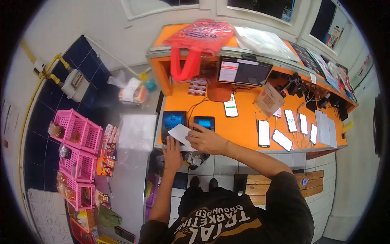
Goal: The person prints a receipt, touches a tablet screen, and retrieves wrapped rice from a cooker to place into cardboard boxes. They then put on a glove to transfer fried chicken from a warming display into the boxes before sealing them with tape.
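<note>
My right hand [208,140] is closed on a white slip of paper [178,132], thumb and fingers pinching its right side. The slip tilts in front of a black printer with a blue top [174,118]. My left hand [173,156] lies with fingers stretched out at the lower edge of the slip and the printer's front. Whether its fingertips press on the paper is hard to make out. A second, smaller black and blue printer [204,121] stands just beyond my right hand, which partly covers it.
Several phones [263,133] lie on the orange counter [243,112] to the right, below a monitor [244,71]. A red bag [199,38] hangs over the upper shelf. On the left, pink baskets [83,164] line the steel table [130,179]. A wooden bench [260,189] stands at lower right.
</note>
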The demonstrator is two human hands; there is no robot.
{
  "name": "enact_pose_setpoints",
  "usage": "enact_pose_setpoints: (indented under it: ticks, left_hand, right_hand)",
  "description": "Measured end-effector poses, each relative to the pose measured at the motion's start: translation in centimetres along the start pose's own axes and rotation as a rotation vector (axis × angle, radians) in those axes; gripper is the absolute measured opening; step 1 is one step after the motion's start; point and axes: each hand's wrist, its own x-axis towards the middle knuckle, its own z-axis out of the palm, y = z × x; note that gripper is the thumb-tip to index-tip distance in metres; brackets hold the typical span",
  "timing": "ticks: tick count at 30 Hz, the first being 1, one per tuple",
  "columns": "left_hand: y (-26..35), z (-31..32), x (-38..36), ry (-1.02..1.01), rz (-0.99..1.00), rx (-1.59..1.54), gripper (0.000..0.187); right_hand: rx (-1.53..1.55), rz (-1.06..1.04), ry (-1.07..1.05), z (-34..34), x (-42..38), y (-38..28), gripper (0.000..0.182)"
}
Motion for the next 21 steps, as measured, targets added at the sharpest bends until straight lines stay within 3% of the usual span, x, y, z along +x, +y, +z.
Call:
enact_pose_setpoints:
  ticks: [1, 3, 5, 6, 7, 9, 10, 12, 13, 15, 16, 18, 20, 21]
  left_hand:
    - [0.4, -0.7, 0.2, -0.01, -0.006, 0.007, 0.073]
    - [0.7, -1.6, -0.1, 0.028, 0.01, -0.019, 0.073]
    - [0.4, -1.9, -0.3, 0.044, -0.002, -0.185, 0.074]
    - [1.4, -2.9, -0.8, 0.192, 0.033, -0.444, 0.069]
    - [2.9, -4.6, -1.6, 0.187, 0.032, -0.444, 0.069]
    - [6.9, -7.3, -3.5, 0.159, 0.203, -0.866, 0.068]
    - [8.4, -7.1, -4.3, 0.158, 0.196, -0.865, 0.068]
    - [11.1, -6.4, -6.3, -0.231, 0.122, -1.055, 0.052]
    - [11.9, -5.6, -6.8, -0.229, 0.118, -1.053, 0.052]
    - [12.7, -3.1, -7.8, -0.424, -0.173, -1.112, 0.037]
    - [12.6, -1.8, -8.5, -0.421, -0.174, -1.111, 0.037]
    - [12.3, 0.3, -10.4, -0.349, -0.254, -1.178, 0.026]
    - [12.4, 0.1, -11.5, -0.299, -0.296, -1.215, 0.026]
    - [12.5, -0.1, -12.0, -0.249, -0.332, -1.253, 0.025]
  right_hand:
    - [0.004, 0.007, 0.003, 0.1, -1.8, -0.3, 0.014]
    - [0.13, 0.151, 0.219, 0.6, -5.4, -1.6, 0.012]
    - [0.262, 0.265, 0.245, 0.3, -7.9, -3.0, 0.011]
    - [0.409, 0.354, 0.073, -0.5, -8.5, -3.4, 0.012]
    - [0.555, 0.44, -0.102, -1.1, -9.0, -3.6, 0.013]
    - [0.662, 0.422, -0.109, -1.5, -9.4, -3.7, 0.015]
    - [0.762, 0.399, -0.111, -1.4, -9.3, -3.5, 0.018]
    - [0.891, 0.401, -0.084, -0.9, -9.1, -3.2, 0.019]
    - [1.009, 0.407, -0.056, -0.5, -9.0, -2.7, 0.021]
    - [1.02, 0.39, -0.078, 0.9, -9.4, -1.2, 0.021]
    - [1.028, 0.375, -0.096, 1.9, -9.5, -0.1, 0.02]
    - [0.73, 0.562, -0.035, 4.5, -10.0, 3.0, 0.021]
    - [0.349, 0.822, -0.077, 5.3, -10.1, 6.8, 0.034]
    - [0.187, 0.837, -0.096, 6.2, -10.6, 9.1, 0.043]
